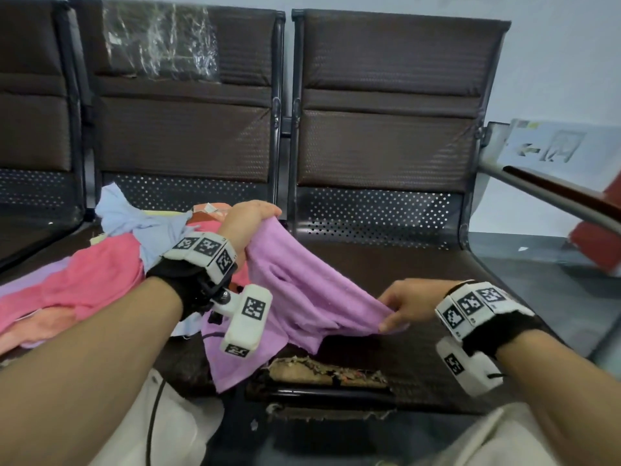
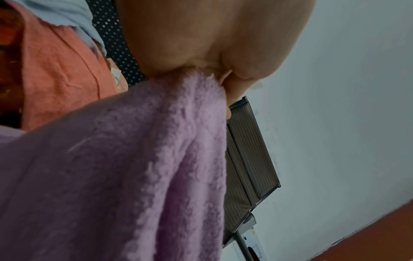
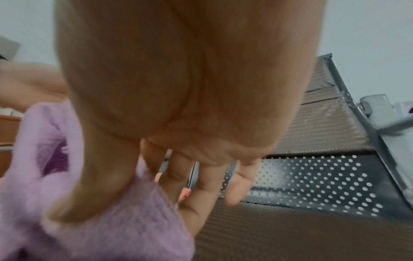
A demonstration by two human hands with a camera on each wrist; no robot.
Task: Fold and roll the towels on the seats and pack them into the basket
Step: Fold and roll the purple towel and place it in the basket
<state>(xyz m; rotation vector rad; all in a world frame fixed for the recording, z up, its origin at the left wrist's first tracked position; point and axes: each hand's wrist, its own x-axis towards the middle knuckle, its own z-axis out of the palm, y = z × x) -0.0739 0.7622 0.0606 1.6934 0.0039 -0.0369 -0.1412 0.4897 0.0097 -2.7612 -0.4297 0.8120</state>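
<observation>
Brown padded seats (image 1: 386, 142) with perforated metal backs stood in a row against a pale wall, and the rightmost seat showed a torn front edge (image 1: 327, 369) with exposed padding. Between the two hands a purple towel (image 1: 302, 297) was held up over the gap between the middle and right seats, one free corner hanging down toward the seat front. The left hand (image 1: 247, 223) gripped the upper end of this towel, its fingers curled over the bunched cloth; the left wrist view confirmed the fabric gathered in the closed palm (image 2: 201, 70). The right hand (image 1: 408, 306) pinched the lower corner between thumb and forefinger, while the remaining fingers (image 3: 208, 178) extended loosely, as the right wrist view showed. On the middle seat, to the left, lay a loose heap of other towels: a pink towel (image 1: 87, 284) in front, a light blue towel (image 1: 134, 220) behind it, and an orange towel (image 1: 211, 210) partly hidden at the back. Both wrists carried white marker-tagged camera bands (image 1: 205, 250).
</observation>
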